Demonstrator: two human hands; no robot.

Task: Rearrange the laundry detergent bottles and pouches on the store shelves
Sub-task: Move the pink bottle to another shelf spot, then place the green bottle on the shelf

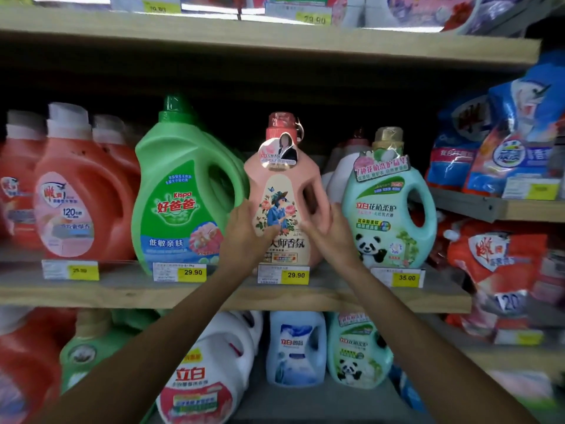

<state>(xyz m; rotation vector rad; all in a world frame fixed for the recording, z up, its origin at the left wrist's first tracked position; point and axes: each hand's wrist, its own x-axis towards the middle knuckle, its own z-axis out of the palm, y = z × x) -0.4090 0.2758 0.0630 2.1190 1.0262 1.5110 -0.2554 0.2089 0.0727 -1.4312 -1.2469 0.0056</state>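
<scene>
On the middle shelf, at its front edge, the pink bottle is clasped from both sides. The left hand is pressed to the lower left flank, with the fingers curled round the side and the thumb laid over the foot of the label. The right hand is set against the lower right, just under the handle opening, with the fingers bent round the body and the thumb pointed across the label. The bottle is seen upright behind a yellow price tag (whether its base rests on the board or is lifted just clear cannot be told).

Just beside it on the left a large green bottle is stood, touching or nearly touching the pink one, and further left red-orange bottles are lined up. On the right a mint bottle with a panda is placed, with pale bottles partly hidden in the gap behind.

Well to the right, blue pouches are stacked on a higher side shelf and red pouches below them. On the shelf underneath, a white bottle, a pale blue bottle and a smaller panda bottle are ranged between the two forearms.
</scene>
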